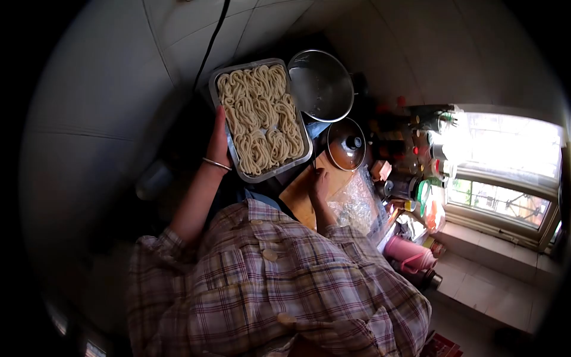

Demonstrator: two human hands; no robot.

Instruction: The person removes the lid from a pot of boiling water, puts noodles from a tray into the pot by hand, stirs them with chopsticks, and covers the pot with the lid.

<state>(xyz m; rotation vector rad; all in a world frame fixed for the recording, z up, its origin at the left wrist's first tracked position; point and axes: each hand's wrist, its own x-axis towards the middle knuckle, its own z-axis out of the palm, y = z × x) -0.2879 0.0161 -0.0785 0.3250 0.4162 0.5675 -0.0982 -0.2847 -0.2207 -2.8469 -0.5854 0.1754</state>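
Observation:
A metal tray (307, 156) holds several bundles of pale noodles (260, 113) laid in rows. My left hand (220, 141) grips the tray's left edge, and a bracelet circles that wrist. My right hand (319, 183) is near the tray's lower right corner, above a wooden board (297, 199); its fingers look curled, but what they hold, if anything, is too dark to make out. Right of the tray lies a round glass lid (346, 156) with a black knob. Beyond it stands a large metal pot (324, 83), close to the tray's upper right corner.
Crumpled clear plastic (357, 205) lies beside the board. Jars and bottles (416, 152) line the right side below a bright window (505, 154). A pink flask (410, 254) is at the lower right. A black cable (212, 44) hangs along the tiled wall (119, 89).

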